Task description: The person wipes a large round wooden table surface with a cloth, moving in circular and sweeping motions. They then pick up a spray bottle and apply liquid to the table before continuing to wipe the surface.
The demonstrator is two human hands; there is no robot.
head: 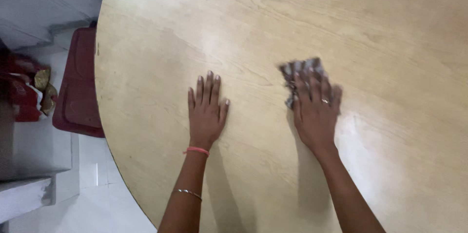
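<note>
From the head view, the right hand (pixel 317 111) presses a grey cloth (pixel 300 74) flat on the pale round worktop (pixel 390 43), fingers (pixel 312 87) spread over it rather than curled, the cloth showing mostly beyond the fingertips; the left hand (pixel 207 111) lies open and empty, palm down, well apart from it. To wipe well, I judge the palm should stay flat with even pressure, strokes overlapping, the left hand bracing the body

It looks like a home. A round wooden table (pixel 273 28) stands on a pale tiled floor (pixel 97 208). A dark red plastic chair (pixel 78 87) sits beside it.
</note>
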